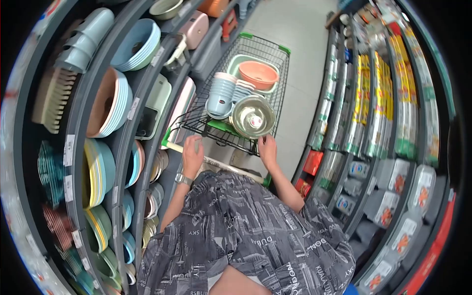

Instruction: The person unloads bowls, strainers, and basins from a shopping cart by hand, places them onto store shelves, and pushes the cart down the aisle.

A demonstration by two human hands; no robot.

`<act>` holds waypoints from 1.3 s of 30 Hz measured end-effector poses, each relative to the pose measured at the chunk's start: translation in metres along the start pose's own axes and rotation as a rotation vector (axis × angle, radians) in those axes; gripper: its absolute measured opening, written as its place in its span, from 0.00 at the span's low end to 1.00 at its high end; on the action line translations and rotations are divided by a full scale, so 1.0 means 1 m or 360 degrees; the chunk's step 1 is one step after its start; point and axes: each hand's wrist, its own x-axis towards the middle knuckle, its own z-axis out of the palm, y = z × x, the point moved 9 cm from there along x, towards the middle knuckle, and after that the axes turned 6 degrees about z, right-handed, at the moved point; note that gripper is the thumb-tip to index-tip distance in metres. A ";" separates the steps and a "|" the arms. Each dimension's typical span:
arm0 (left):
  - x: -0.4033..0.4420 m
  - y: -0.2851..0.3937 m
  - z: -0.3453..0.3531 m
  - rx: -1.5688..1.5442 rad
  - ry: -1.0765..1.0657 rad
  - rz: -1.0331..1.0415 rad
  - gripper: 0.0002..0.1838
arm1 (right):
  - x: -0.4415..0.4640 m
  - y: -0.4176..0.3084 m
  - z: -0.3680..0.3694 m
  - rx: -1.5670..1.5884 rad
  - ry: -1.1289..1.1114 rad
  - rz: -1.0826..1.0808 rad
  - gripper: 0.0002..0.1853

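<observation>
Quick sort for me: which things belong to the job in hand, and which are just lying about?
Job in hand:
- shiny bowl, right hand at its near edge, contact unclear
- wire cart, left hand by its handle
- stacked blue containers and orange basin in the cart

Just lying about:
- cream brush, left shelves
- stacked blue bowls, left shelves
- yellow packs, right shelves

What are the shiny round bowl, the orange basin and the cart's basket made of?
Shiny round bowl: probably polished metal, from its bright reflections, though glass isn't ruled out.
Orange basin: likely plastic, smooth and softly matte, in one even colour.
Cart's basket: probably dark-coated metal, given its thin crossing wires.
</observation>
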 end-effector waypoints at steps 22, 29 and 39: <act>0.042 -0.099 0.271 -0.0628 -0.0784 -0.0933 0.21 | 0.061 0.124 0.070 0.0058 -0.0001 0.0765 0.18; 0.081 -0.039 0.217 -0.0634 -0.0576 -0.0790 0.23 | 0.035 0.010 -0.026 0.0545 0.0633 0.0588 0.15; 0.103 0.052 -0.025 -0.0808 0.0448 -0.0252 0.18 | 0.051 -0.178 -0.057 0.1179 0.0401 -0.0192 0.09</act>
